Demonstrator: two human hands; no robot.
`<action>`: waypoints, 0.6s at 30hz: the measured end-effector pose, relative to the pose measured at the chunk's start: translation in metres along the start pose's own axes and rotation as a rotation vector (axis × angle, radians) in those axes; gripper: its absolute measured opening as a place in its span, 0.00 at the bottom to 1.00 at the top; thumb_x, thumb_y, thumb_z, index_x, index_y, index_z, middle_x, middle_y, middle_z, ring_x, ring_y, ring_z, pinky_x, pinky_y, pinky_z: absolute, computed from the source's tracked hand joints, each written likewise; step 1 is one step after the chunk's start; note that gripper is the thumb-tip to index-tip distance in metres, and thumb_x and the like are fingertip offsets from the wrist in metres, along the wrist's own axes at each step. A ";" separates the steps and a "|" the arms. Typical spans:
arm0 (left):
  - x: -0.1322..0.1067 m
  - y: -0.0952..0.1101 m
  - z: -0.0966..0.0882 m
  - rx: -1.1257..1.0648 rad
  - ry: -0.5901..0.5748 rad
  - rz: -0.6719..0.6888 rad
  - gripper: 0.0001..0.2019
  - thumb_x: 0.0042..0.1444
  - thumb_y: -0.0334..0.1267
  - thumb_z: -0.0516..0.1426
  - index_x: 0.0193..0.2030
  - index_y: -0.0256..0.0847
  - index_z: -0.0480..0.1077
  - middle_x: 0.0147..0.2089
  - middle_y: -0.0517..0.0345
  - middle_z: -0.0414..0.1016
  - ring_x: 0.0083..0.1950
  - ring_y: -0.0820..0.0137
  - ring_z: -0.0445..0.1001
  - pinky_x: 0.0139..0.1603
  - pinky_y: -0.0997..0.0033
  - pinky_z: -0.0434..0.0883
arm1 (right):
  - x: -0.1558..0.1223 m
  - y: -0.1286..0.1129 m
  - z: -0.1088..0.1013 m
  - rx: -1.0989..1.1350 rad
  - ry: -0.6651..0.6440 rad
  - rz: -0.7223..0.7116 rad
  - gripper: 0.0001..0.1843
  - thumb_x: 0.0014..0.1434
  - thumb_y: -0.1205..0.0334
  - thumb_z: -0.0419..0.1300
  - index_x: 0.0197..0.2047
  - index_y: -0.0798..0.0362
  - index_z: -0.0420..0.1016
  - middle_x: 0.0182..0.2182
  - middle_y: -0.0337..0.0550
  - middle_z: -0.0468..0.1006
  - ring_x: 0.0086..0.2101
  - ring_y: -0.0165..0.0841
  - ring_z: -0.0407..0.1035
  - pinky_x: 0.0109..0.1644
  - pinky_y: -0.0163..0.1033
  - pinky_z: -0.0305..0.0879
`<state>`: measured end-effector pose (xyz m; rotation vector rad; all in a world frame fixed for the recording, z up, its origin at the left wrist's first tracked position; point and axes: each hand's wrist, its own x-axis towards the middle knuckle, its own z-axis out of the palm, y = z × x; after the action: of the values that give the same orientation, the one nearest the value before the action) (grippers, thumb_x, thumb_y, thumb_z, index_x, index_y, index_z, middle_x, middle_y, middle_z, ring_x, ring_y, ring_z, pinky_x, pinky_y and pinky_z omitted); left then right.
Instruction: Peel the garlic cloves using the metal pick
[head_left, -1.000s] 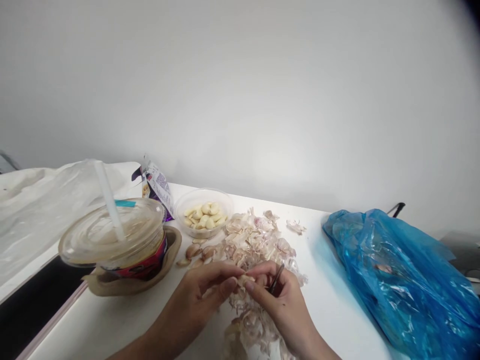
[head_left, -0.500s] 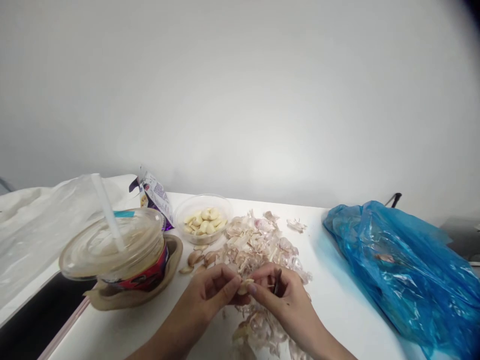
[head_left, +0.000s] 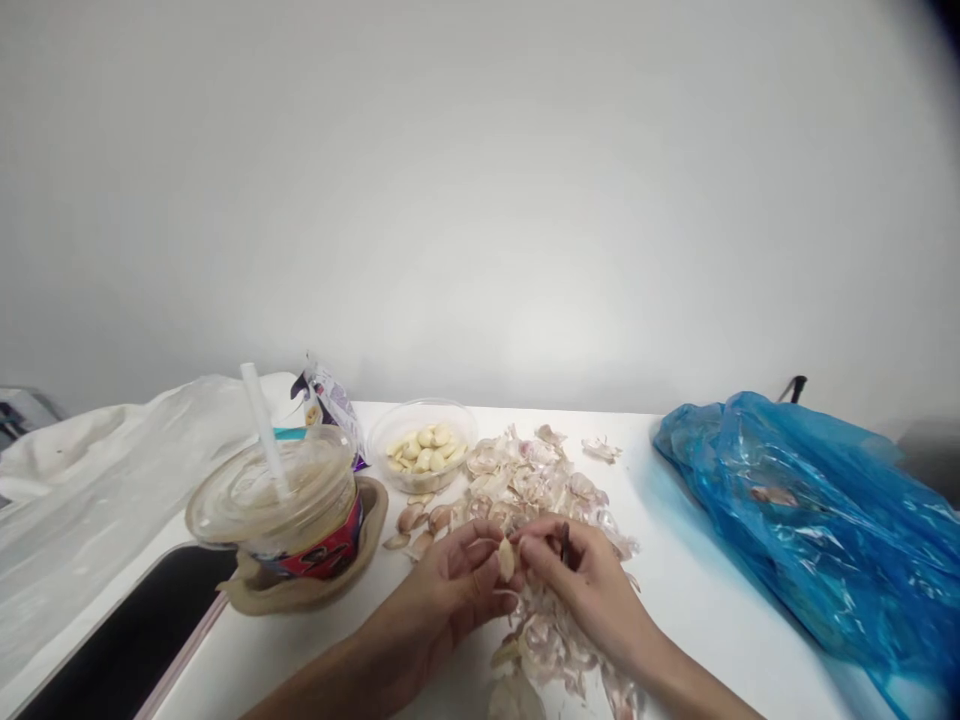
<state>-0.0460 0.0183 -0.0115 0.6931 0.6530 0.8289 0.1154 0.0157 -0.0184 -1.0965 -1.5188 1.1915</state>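
Observation:
A garlic clove [head_left: 506, 560] is upright between the fingertips of my two hands. My left hand [head_left: 457, 585] pinches it from the left. On the other side, the thumb and index finger of my right hand [head_left: 574, 570] are at the clove. A thin dark tool [head_left: 565, 543] sits in the curled fingers of that hand; most of it is hidden. Under and behind my hands spreads a heap of garlic skins [head_left: 525, 475]. Several unpeeled cloves [head_left: 411, 518] lie to the left of the heap. Peeled cloves [head_left: 425, 450] fill part of a clear round bowl [head_left: 386, 425] behind them.
On the left a lidded cup [head_left: 322, 550] with a straw [head_left: 264, 430] stands in a cardboard holder [head_left: 300, 597], beside a dark-screened phone or tablet [head_left: 135, 640]. A snack packet [head_left: 330, 405] is behind it. A blue plastic bag [head_left: 810, 520] covers the right side.
My view has swung slightly left, so the things appear shifted right. The clove has turned from lying flat to upright, and the fingers of my left hand have opened out a little around it.

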 end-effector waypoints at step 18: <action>-0.001 0.000 0.002 -0.041 0.097 0.119 0.10 0.43 0.29 0.63 0.36 0.37 0.75 0.28 0.60 0.74 0.30 0.78 0.72 0.36 0.80 0.69 | -0.015 -0.012 -0.008 0.101 0.135 -0.437 0.10 0.61 0.58 0.50 0.33 0.53 0.67 0.34 0.42 0.65 0.29 0.29 0.65 0.32 0.37 0.63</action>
<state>-0.0450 0.0174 -0.0099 0.6624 0.6847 0.9885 0.1251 0.0009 -0.0072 -0.7128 -1.4795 0.8630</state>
